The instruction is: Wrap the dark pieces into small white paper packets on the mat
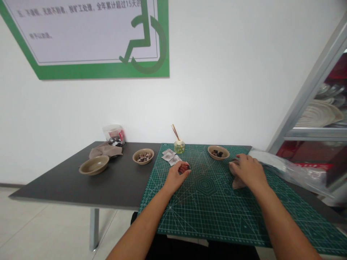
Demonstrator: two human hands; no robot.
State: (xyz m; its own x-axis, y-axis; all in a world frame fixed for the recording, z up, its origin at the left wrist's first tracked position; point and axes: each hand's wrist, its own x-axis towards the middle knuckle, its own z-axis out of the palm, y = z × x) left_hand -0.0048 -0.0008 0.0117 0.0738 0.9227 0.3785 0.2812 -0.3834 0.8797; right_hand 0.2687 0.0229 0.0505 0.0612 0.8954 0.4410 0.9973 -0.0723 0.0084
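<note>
While the right hand [251, 171] is lying over the brown cloth [238, 183] on the green cutting mat [206, 216], its thumb and fingers bent about the fabric but the firmness of their grip not showing, the left hand [173, 178], well apart from it, is holding its fingers curled beside the paper packets [168, 156]; whether they are gripping anything cannot be told. Judgement: good handling is depending on a light, steady pinch at the fabric, with the fingertips keeping clear of the bowl of dark pieces [218, 158] nearby.
</note>
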